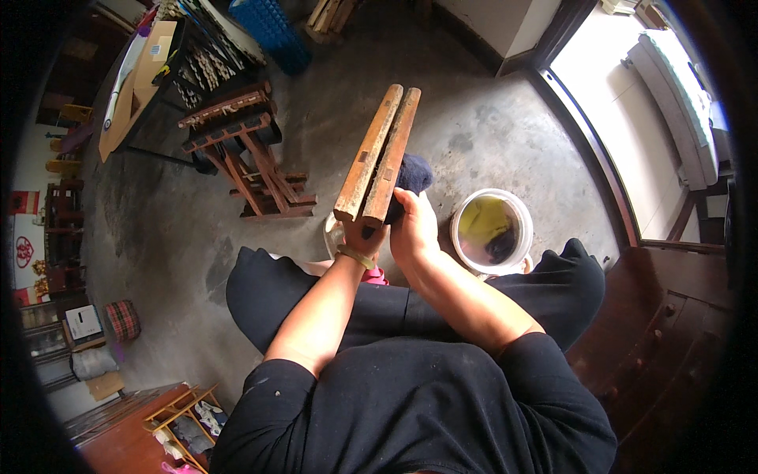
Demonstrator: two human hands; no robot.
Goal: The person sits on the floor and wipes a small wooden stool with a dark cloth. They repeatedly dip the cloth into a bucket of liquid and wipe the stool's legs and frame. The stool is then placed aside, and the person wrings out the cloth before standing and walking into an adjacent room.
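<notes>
In front of me two worn wooden bars (391,154) stand side by side with a narrow dark gap between them; small square marks show on their faces. My left hand (364,237), with a pale bangle at the wrist, is at their near ends, its fingers mostly hidden beneath the wood. My right hand (414,222) grips a dark blue cloth (414,173) against the right bar, thumb uppermost. To the right of that hand, a round white bucket (521,237) on the floor holds cloudy water with a yellow-green cloth (485,218) and a dark cloth (502,244) in it.
A wooden folding frame (260,160) stands ahead on the left, near a table (127,130) with cardboard on it. Beyond is a blue textured roll (272,35). A doorway with a raised sill (592,130) lies right. A dark wooden cabinet (645,314) stands close on the right.
</notes>
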